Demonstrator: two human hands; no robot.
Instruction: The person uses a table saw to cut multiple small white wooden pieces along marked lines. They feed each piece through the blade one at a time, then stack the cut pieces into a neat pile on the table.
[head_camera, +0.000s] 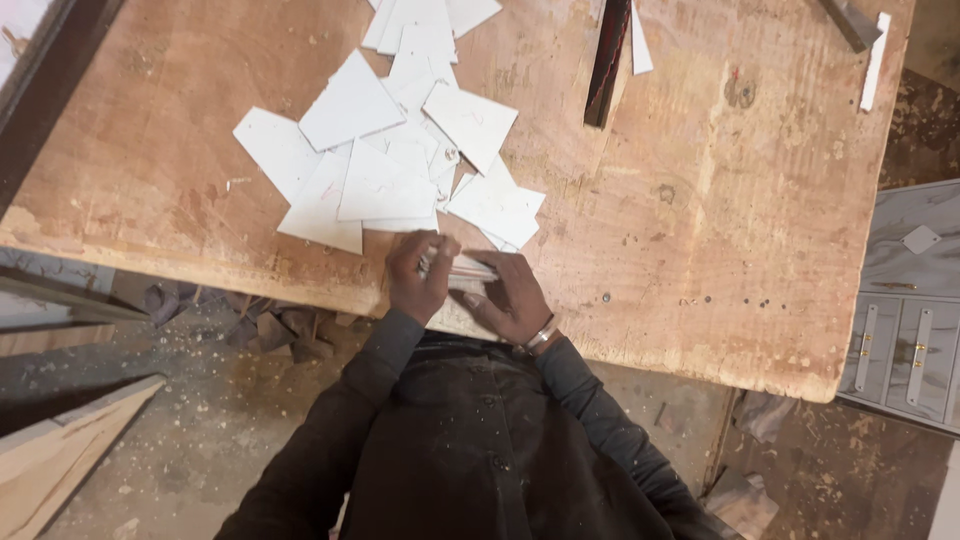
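At the near edge of the wooden bench (700, 200), both hands meet on a small stack of white sheet pieces (462, 268) held edge-on between them. The left hand (418, 272) has its grip closed around the left end of the stack, fingers curled over the top. The right hand (515, 295) has its grip closed on the right end, fingers lying along the stack's side; a metal bracelet (541, 335) sits on that wrist. The stack lies just at the bench edge, directly in front of the person's dark-sleeved torso. Just beyond the hands, a loose pile of white square pieces (390, 150) is spread across the bench surface, overlapping at varied angles; the nearest pieces almost touch the left hand's knuckles. Further back, a narrow dark slot (606, 65) cuts into the bench top, with a thin white strip (640, 45) lying just beside it. Another white strip (876, 62) lies near the far right corner. To the right of the bench, well apart from the hands, stands a grey panelled unit with metal handles (905, 340). The floor (200, 420) below the bench is covered with sawdust and offcuts.
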